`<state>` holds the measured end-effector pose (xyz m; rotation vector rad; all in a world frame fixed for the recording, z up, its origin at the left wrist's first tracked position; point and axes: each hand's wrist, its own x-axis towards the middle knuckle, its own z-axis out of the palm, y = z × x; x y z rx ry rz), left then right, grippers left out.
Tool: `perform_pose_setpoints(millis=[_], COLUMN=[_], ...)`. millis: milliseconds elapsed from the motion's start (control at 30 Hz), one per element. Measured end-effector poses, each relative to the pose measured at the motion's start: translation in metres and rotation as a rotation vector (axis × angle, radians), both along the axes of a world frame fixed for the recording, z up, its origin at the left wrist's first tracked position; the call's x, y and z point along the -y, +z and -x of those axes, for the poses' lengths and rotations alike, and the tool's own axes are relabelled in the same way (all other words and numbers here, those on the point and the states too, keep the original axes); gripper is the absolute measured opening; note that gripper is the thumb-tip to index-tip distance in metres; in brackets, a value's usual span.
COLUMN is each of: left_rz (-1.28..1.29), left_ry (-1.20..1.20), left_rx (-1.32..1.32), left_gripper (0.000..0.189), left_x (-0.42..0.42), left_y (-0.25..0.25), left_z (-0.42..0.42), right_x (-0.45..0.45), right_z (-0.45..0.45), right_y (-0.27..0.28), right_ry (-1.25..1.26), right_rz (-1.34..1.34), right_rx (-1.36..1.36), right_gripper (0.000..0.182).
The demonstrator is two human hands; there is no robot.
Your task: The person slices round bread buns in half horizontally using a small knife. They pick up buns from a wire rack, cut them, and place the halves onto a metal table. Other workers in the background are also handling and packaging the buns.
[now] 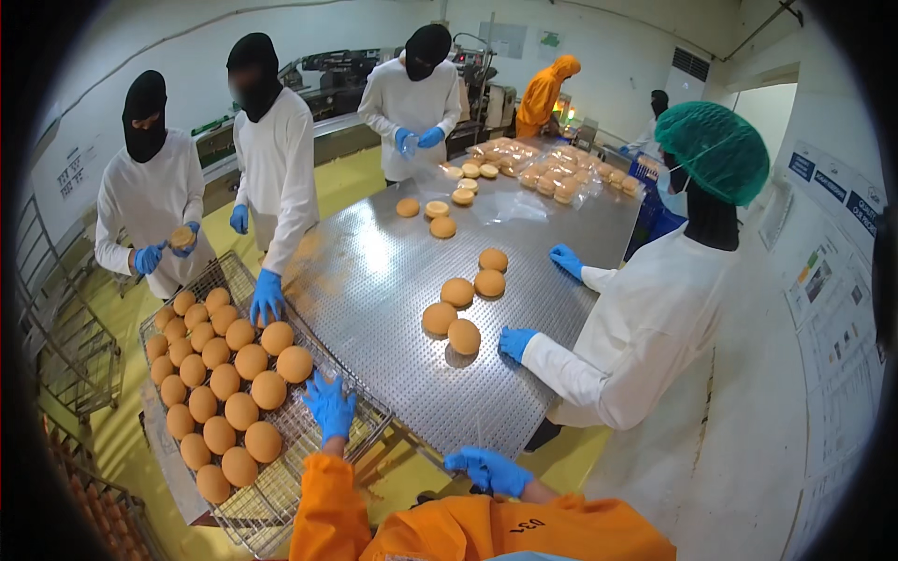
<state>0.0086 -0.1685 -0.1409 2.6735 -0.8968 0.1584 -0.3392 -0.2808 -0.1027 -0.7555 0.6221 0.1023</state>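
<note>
My left hand [330, 407], in a blue glove, reaches over the wire cooling rack [298, 449] with its fingers apart. Its fingertips are just beside a round golden-brown bun [295, 364] at the rack's right side; whether they touch is unclear. Rows of similar buns [224, 382] cover much of the rack. At the near edge of the perforated metal table [393, 365], my right hand [489, 470], also gloved, has bent fingers. A thin, faint sliver shows above it, but I cannot tell whether the hand holds it. Ahead lies a loose group of buns [457, 292].
A co-worker in a green hair net [712, 154] leans in at right, gloved hands on the table. Another's gloved hand [267, 297] reaches onto the rack. Bagged buns [554, 172] and pale-topped halves [463, 196] lie at the table's far end. Rack trolleys [66, 336] stand left.
</note>
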Motion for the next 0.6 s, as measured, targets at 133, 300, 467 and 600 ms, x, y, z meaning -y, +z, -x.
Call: perform_pose_setpoints(millis=[133,300,467,600], left_rz=[0.112,0.164,0.112,0.033], left_ry=[-0.067,-0.016,0.055,0.026], left_rx=[-0.121,-0.079,-0.039,-0.138], left_gripper=[0.064,0.066,0.069,0.073], left_x=[-0.024,-0.038,-0.049,-0.043], left_y=[0.012,0.005,0.010,0.009], left_z=[0.052,0.059,0.056,0.053], right_x=[-0.027,-0.013,-0.030,-0.065], right_z=[0.020,-0.018,-0.052,-0.052], right_y=[-0.007,0.131,0.249,0.273], right_ry=[-0.168,-0.326,0.208,0.408], right_rz=[0.023,0.187,0.335,0.187], right_rx=[0.141,0.747,1.507,1.599], right_gripper=[0.034,0.025,0.028,0.041])
